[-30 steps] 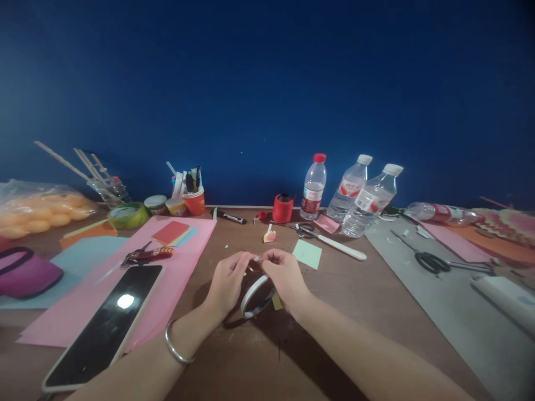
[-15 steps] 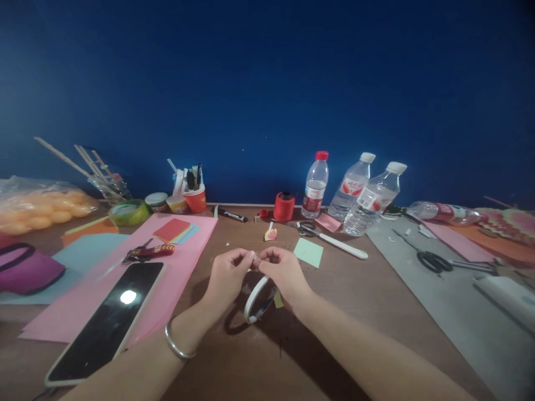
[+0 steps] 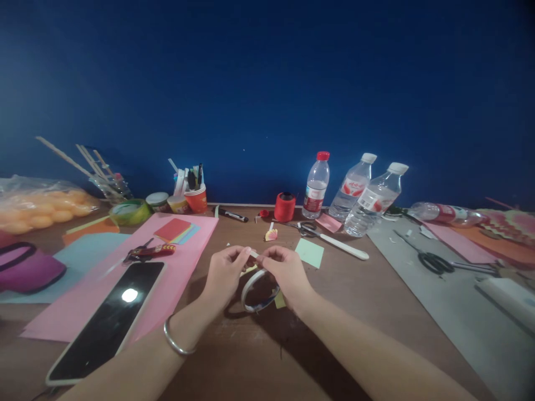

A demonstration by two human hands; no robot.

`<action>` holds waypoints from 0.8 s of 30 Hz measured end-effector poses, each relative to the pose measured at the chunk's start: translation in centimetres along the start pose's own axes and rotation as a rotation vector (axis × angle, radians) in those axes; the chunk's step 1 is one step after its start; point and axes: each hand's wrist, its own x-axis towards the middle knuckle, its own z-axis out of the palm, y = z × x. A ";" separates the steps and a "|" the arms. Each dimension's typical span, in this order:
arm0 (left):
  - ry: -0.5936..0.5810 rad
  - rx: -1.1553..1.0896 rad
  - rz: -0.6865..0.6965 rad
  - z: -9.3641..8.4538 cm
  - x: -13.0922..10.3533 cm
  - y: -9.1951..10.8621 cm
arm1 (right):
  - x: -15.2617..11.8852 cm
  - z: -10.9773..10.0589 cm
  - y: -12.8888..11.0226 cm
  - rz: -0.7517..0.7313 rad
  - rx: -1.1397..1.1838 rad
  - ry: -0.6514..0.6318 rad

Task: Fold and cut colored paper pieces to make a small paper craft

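Above the middle of the brown table, my left hand [image 3: 224, 274] pinches one end of a short white strip of tape [image 3: 253, 254]. Opposite it, my right hand [image 3: 289, 274] is closed with thumb and fingers at the strip's other end. A thin white tape roll [image 3: 246, 291] hangs tilted just below my right fingers; how they hold it is partly hidden. Under my right hand lies a small yellow paper piece [image 3: 280, 301]. Beyond the hands are a pale green paper square [image 3: 310, 253] and a small yellow-and-pink paper piece [image 3: 271, 235].
On the left, a phone [image 3: 106, 323] lies on pink paper [image 3: 184, 262]. At the back stand a pen cup [image 3: 196, 199], a red thread spool [image 3: 285, 208] and several water bottles [image 3: 316, 186]. White-handled craft knife [image 3: 345, 247] and black scissors [image 3: 435, 262] lie to the right.
The white strip now shows between my fingertips, which have drawn slightly apart. The tape roll has swung up and tilted to a rounder view.
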 end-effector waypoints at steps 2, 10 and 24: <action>-0.004 -0.025 -0.010 0.0 0.0 -0.1 | 0.0 0.0 0.0 -0.006 0.020 0.012; -0.022 -0.078 -0.054 0.0 0.2 -0.9 | 0.0 0.0 -0.3 -0.044 -0.002 0.019; -0.057 -0.369 -0.110 0.6 -0.1 -0.7 | 0.1 -0.1 0.3 -0.085 0.020 0.074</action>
